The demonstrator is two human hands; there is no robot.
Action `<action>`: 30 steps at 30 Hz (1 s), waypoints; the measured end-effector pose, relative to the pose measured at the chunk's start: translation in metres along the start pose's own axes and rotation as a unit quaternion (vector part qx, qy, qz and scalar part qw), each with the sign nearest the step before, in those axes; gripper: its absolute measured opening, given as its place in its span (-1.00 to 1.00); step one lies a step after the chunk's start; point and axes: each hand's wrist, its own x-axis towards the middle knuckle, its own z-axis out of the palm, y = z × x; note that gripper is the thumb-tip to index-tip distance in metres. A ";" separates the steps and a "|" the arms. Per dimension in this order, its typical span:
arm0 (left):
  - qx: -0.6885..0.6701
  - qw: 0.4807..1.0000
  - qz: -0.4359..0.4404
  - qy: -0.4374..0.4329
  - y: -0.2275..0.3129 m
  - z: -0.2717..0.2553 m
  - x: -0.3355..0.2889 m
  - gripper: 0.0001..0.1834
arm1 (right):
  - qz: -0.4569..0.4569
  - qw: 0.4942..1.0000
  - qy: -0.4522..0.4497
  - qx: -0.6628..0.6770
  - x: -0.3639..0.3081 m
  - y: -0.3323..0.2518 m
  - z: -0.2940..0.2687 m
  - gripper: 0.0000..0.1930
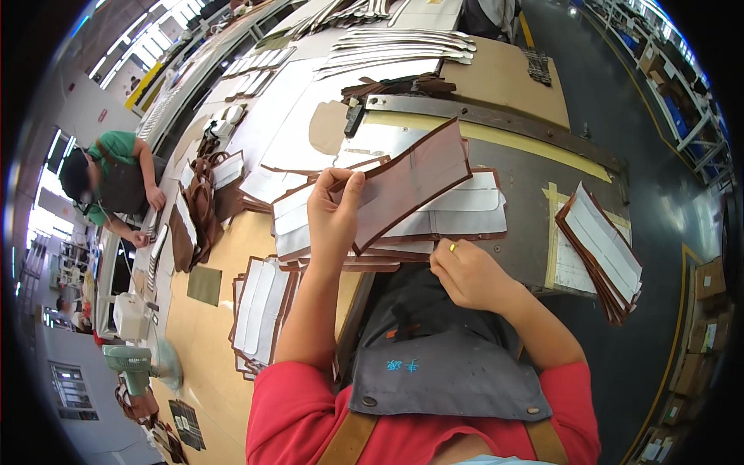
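left hand (pixel 332 217) has a brown leather panel (pixel 411 182) lifted off the desk (pixel 535 174), tilted with the long edge running up to the right; grip is closed on the panel's left end, thumb on the near face, fingers curled behind; held by the end so the whole face stays open to view and clear of the stack below.

right hand (pixel 465 273) rests low at the near edge of the main stack of panels (pixel 457 217), fingers bent, thumb and forefinger pinched together; can't tell if anything is caught in that grip, the fingertips hide it; it looks placed to steady or thumb the stack's edge.

main stack lies flat just under the lifted panel: brown-edged pieces with white facing up, fanned slightly so each edge can be picked off.

second stack (pixel 601 252) sits to the right, well apart, fanned and angled; looks like a separate batch kept out of the working pile.

third stack (pixel 260 310) is to the left on the tan board (pixel 209 341), beside the left forearm; a small olive square patch (pixel 204 284) lies near it.

grey apron (pixel 442 349) covers the lap, right against the desk edge.

another person in a green top (pixel 120 147) works at the far left along the same line, hands on their own pieces.
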 end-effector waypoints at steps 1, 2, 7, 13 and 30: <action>0.012 1.000 0.023 -0.005 0.005 0.001 -0.001 -0.87 | 0.011 1.000 -0.013 0.025 -0.004 -0.004 -0.003 -0.91; 0.025 0.999 0.046 -0.013 0.013 0.003 -0.003 -0.88 | -0.021 0.999 -0.018 -0.016 -0.009 -0.005 -0.005 -0.87; 0.155 0.961 0.217 -0.080 0.044 0.011 -0.021 -0.91 | -0.031 0.980 0.172 -0.096 0.008 -0.030 -0.044 -0.85; 0.146 0.879 0.413 -0.187 0.079 0.017 -0.030 -0.85 | -0.025 0.967 0.254 -0.024 0.026 -0.038 -0.073 -0.82; -0.068 0.980 0.142 -0.120 0.044 0.018 -0.022 -0.78 | 0.118 0.959 0.224 -0.129 -0.037 -0.032 -0.104 -0.88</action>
